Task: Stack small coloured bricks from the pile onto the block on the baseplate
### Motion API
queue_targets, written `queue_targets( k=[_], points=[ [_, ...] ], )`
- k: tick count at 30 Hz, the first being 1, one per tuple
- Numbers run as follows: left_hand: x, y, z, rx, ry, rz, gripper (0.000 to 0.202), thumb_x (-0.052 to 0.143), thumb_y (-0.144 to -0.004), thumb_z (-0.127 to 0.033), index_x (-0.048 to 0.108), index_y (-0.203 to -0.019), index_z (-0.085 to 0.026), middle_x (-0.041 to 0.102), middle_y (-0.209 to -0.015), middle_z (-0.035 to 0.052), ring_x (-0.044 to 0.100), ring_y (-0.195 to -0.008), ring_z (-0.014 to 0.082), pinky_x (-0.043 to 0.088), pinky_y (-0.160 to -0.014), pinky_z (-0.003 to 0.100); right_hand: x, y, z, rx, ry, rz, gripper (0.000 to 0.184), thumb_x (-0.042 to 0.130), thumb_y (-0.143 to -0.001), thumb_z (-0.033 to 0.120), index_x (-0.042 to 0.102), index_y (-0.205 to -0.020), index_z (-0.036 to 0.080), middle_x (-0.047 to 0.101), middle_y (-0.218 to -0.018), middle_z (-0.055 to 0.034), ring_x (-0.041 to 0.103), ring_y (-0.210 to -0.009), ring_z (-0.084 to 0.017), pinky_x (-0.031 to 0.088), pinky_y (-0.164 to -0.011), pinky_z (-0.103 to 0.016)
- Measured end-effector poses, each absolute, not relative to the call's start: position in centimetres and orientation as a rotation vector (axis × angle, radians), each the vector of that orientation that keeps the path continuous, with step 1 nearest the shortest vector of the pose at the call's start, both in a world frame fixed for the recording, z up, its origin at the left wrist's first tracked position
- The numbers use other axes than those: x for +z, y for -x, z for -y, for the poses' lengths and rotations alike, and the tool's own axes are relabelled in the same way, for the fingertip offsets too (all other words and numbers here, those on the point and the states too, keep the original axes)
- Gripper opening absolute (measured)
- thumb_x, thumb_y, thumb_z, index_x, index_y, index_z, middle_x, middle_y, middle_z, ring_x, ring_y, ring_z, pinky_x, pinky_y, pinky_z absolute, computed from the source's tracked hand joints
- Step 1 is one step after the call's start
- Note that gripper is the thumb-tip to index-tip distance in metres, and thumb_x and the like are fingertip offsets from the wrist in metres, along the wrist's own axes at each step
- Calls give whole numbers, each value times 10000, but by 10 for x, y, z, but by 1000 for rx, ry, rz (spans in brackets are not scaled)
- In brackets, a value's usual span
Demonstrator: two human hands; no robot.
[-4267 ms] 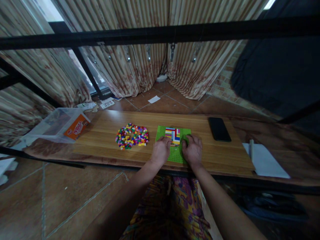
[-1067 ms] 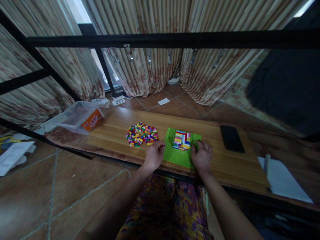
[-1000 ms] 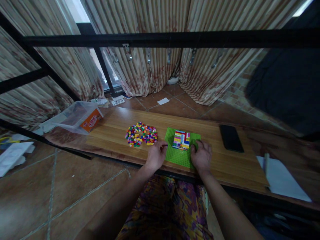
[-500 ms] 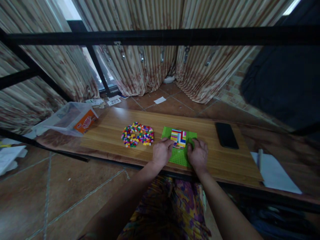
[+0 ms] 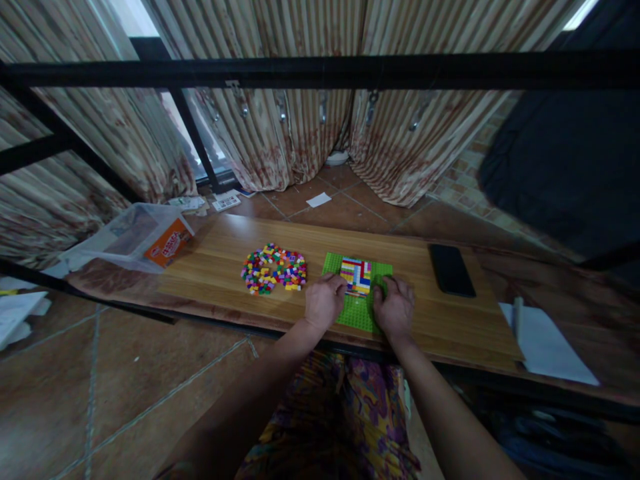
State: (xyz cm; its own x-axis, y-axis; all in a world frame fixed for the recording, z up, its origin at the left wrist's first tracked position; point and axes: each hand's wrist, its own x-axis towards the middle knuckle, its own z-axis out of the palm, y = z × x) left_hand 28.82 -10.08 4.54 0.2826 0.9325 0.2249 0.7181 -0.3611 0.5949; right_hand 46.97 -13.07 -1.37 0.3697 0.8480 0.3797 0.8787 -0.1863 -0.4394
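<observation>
A green building-brick baseplate [image 5: 357, 316] lies on the wooden board in front of me. On it sits a patch of coloured bricks [image 5: 356, 275] in red, white, blue, yellow and other colours. My left hand [image 5: 323, 301] is closed in a pinch at the patch's lower left edge; whatever its fingertips hold is hidden. At the plate's right side, my right hand [image 5: 395, 307] grips the edge with bent fingers, the thumb toward the bricks. To the left lies a loose pile of small coloured bricks [image 5: 285, 267].
A clear plastic box [image 5: 131, 230] with an orange label stands at the left end of the wooden board [image 5: 220, 287]. A black phone [image 5: 451, 270] lies on the right. Beyond it is a white sheet [image 5: 555, 350]. A dark metal bar [image 5: 320, 72] crosses ahead, before curtains.
The view has shifted very slightly. Both hands stay in nearly the same places at the baseplate, and the bricks look unchanged.
</observation>
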Motion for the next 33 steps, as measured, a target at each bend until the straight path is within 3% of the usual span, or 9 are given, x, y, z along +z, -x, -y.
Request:
queue_targets(
  k=[12,19,28,33],
  points=[
    [36,-286,99,782,-2391,-1418,236,475,-933,-177,651,-780,-211,661,-837,23,602,-812,139,415,-694,248,-14,-469,131,-74,2033,1493,371,452,-916,331,641,-1174,144,600,-1230,-171,487,-1172,-310,379,-1023,-483],
    [25,-284,96,836,-2421,-1362,247,469,-939,-167,648,-774,-208,649,-824,26,597,-799,137,447,-733,247,-14,-469,131,-86,2044,1481,387,442,-916,340,645,-1173,133,606,-1221,-177,487,-1166,-314,386,-1017,-479],
    [26,-273,104,1033,-2068,-1440,147,547,-894,-164,679,-939,-212,684,-933,34,636,-877,146,502,-820,266,-14,-469,131,-70,2044,1471,383,456,-906,335,642,-1177,138,602,-1243,-173,489,-1174,-310,376,-1026,-481],
    [35,-281,101,1041,-1875,-1499,210,591,-885,-282,633,-1071,-193,661,-1046,65,631,-885,158,522,-839,304,-15,-470,131,-73,2033,1471,377,454,-906,337,643,-1173,149,603,-1242,-165,492,-1169,-304,371,-1028,-482]
  ],
)
